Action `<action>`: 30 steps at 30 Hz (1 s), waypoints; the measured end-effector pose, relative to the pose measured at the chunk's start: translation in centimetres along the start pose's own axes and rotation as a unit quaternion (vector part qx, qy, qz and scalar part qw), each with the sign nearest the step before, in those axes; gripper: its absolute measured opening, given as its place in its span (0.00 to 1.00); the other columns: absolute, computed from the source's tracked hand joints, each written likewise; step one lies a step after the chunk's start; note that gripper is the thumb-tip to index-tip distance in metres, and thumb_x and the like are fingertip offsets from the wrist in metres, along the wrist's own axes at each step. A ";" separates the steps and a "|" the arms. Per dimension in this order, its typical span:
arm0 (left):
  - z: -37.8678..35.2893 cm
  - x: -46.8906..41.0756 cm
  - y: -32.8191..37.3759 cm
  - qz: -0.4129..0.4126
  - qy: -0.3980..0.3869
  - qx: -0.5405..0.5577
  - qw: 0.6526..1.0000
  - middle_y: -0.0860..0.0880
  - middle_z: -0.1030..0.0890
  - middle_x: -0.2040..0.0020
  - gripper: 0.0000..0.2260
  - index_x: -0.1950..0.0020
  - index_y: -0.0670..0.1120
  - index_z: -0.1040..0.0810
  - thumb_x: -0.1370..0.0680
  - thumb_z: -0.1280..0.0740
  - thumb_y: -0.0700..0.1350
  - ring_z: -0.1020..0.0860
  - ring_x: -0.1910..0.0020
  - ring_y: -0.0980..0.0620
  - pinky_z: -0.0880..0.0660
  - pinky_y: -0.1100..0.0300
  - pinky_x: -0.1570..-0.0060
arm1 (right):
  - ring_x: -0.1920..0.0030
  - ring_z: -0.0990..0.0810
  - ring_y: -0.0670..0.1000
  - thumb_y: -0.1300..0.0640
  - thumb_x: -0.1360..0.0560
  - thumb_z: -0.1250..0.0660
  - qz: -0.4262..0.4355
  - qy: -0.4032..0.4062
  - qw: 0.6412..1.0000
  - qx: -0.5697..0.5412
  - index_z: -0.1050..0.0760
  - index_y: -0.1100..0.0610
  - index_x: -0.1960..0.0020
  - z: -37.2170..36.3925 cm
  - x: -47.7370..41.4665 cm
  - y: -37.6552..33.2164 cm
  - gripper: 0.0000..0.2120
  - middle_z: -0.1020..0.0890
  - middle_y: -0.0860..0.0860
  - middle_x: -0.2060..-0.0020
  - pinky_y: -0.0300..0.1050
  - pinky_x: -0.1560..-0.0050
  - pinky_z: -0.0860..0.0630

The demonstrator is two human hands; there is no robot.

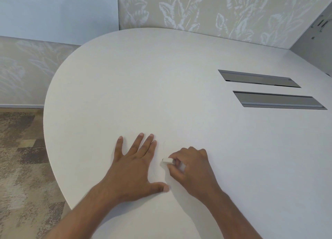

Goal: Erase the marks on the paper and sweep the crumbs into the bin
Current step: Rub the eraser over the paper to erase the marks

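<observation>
The left hand (pixel 133 168) lies open and flat on the tabletop (pixel 161 86) while the right hand (pixel 191 168) pinches a small, probably light and rubbery eraser (pixel 167 160) by its sides.

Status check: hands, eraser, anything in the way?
Left hand flat, fingers spread, pressing down. Right hand pinching white eraser, tip down beside the left. Paper edges and marks too faint to tell against white table. No bin in view; nothing blocking.

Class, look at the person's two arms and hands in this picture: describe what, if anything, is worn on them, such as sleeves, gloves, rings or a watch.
Nothing is worn. The left hand and right hand are both bare, with no gloves and no rings visible on the fingers. Both forearms are bare as far as the frame shows: no sleeves, watch or bracelet at either wrist. The fingernails look short and unpainted.
</observation>
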State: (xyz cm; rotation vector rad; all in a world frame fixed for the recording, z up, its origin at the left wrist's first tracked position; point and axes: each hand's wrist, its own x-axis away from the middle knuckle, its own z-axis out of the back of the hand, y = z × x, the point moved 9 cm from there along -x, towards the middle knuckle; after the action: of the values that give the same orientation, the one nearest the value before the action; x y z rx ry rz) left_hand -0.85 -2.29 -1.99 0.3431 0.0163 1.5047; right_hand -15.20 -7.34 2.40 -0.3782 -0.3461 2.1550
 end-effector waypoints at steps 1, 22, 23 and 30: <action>0.0 -0.1 0.0 0.000 -0.002 0.001 1.000 0.56 0.71 0.17 0.58 0.15 0.51 0.66 0.32 0.51 0.85 0.74 0.20 0.54 0.69 0.32 0.22 | 0.55 0.25 0.43 0.43 0.24 0.35 -0.010 0.008 1.000 -0.001 0.19 0.44 0.50 0.1 -0.3 0.4 0.09 0.20 0.39 0.60 0.51 0.45 0.31; 0.0 0.0 0.1 -0.005 -0.006 0.012 1.000 0.56 0.71 0.17 0.58 0.15 0.50 0.66 0.31 0.49 0.84 0.75 0.20 0.54 0.70 0.33 0.22 | 0.58 0.26 0.44 0.45 0.25 0.34 0.019 0.004 0.999 0.048 0.19 0.44 0.54 -0.5 -0.5 -0.4 0.06 0.20 0.40 0.62 0.49 0.51 0.33; 0.0 0.0 0.1 -0.005 -0.005 0.011 1.000 0.56 0.71 0.17 0.58 0.15 0.50 0.66 0.31 0.49 0.84 0.75 0.20 0.53 0.70 0.33 0.22 | 0.58 0.25 0.45 0.45 0.25 0.34 0.011 0.017 0.998 0.056 0.19 0.44 0.54 -0.3 -1.1 -0.1 0.06 0.20 0.40 0.62 0.50 0.51 0.33; 0.0 0.0 0.1 -0.003 -0.005 0.013 1.000 0.55 0.71 0.17 0.58 0.15 0.50 0.66 0.31 0.49 0.84 0.75 0.20 0.53 0.70 0.33 0.22 | 0.58 0.25 0.44 0.47 0.25 0.33 0.007 0.012 0.999 0.046 0.20 0.45 0.55 -0.6 -1.0 -0.3 0.04 0.21 0.41 0.63 0.49 0.49 0.34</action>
State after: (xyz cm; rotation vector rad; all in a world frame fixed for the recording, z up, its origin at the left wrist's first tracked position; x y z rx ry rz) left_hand -0.94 -2.30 -1.97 0.3710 0.0302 1.4974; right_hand -14.22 -7.88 2.12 -0.3537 -0.2306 2.1690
